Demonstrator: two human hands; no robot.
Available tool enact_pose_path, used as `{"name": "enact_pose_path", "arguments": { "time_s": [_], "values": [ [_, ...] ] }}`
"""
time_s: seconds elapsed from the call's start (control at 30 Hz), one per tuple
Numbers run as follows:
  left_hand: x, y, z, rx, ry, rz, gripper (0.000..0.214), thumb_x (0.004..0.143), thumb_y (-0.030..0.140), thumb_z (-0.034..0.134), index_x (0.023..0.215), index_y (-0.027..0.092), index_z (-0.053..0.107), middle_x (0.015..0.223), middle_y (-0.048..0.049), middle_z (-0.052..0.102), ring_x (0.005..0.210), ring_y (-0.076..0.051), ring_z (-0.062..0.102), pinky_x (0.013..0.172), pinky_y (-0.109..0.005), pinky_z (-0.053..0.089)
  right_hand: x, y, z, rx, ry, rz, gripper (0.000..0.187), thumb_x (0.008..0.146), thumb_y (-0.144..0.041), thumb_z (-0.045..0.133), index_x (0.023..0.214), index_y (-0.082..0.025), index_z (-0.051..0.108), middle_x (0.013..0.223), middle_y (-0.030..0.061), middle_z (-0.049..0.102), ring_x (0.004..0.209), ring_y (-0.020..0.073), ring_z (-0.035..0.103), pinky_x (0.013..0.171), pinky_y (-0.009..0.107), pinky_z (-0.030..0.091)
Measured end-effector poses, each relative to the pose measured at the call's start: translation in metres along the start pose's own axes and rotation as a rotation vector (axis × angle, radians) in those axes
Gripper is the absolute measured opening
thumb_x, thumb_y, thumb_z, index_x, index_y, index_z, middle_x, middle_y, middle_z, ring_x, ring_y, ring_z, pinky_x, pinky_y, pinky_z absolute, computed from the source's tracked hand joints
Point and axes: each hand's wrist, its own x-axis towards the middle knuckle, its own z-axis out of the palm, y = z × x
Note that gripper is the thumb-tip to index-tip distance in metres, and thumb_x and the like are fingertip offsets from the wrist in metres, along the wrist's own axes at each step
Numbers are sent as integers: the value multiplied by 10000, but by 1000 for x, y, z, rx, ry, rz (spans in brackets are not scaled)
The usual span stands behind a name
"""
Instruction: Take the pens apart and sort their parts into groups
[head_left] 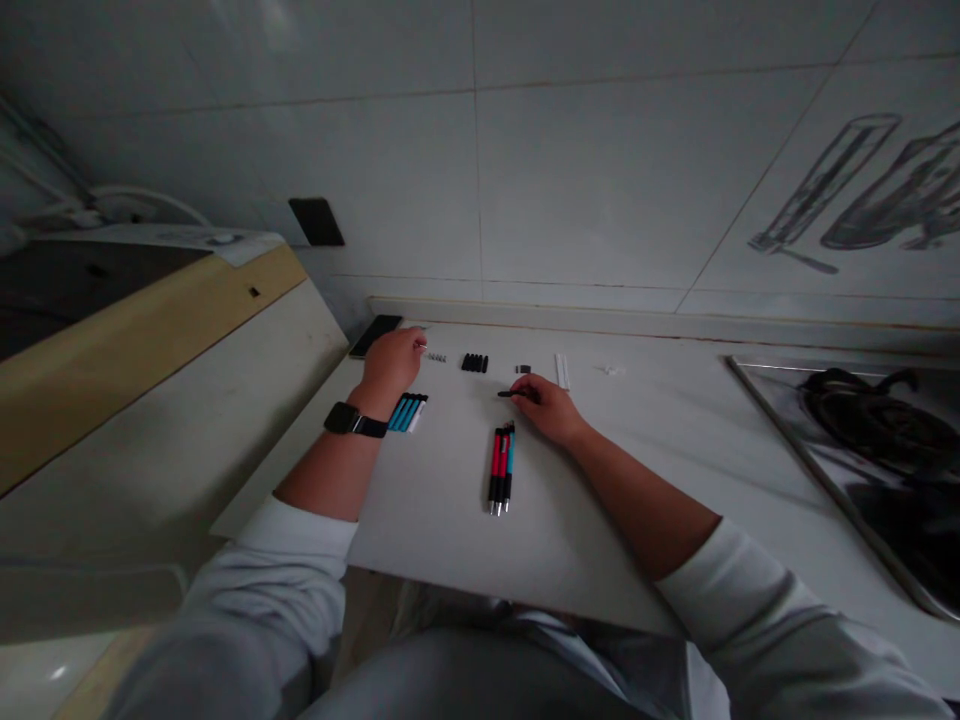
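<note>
My left hand [394, 360] is closed in a pinch at the back left of the counter, with a small silvery piece [423, 347] at its fingertips. Just right of it lies a row of small metal pen parts [436, 358]. Between the fingers of my right hand [547, 405] is a slim black pen part [507, 393], pointing left. Several short black pen grips [475, 363] are lined up between the hands. Pens with red and blue barrels [501, 468] lie side by side in front. Beside my left wrist are blue and white pen barrels [407, 412].
Small black pieces [523, 369], thin white tubes [562, 371] and small clear pieces [613, 371] lie along the back of the white counter [450, 530]. A dark flat phone-like object [375, 335] is at the back left. On the right sits a gas stove [862, 430].
</note>
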Motion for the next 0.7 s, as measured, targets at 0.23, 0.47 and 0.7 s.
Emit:
{"name": "enact_pose_path", "arguments": {
  "time_s": [0.23, 0.47, 0.7],
  "values": [
    [19, -14, 25, 191, -208, 94, 311, 926, 202, 513, 1067, 201, 790, 1134, -139, 737, 1053, -299, 659, 881, -376, 478, 0, 1, -1, -37, -8, 8, 210, 832, -330, 610, 1000, -218, 666, 741, -17, 592, 675, 154, 510, 660, 287, 390],
    [26, -14, 34, 215, -258, 91, 284, 880, 209, 564, 1029, 192, 805, 1126, -158, 740, 1053, -319, 658, 890, -388, 483, 1, 3, 0, -44, -9, 0, 188, 829, -293, 611, 989, -216, 673, 769, -6, 621, 683, 153, 513, 667, 287, 391],
    [28, -18, 36, 250, -249, 77, 314, 885, 242, 547, 1083, 204, 788, 1121, -147, 743, 1037, -298, 664, 857, -369, 491, 2, 5, 0, -38, -9, -5, 171, 825, -272, 617, 978, -220, 674, 783, 0, 636, 696, 156, 531, 680, 288, 406]
  ]
}}
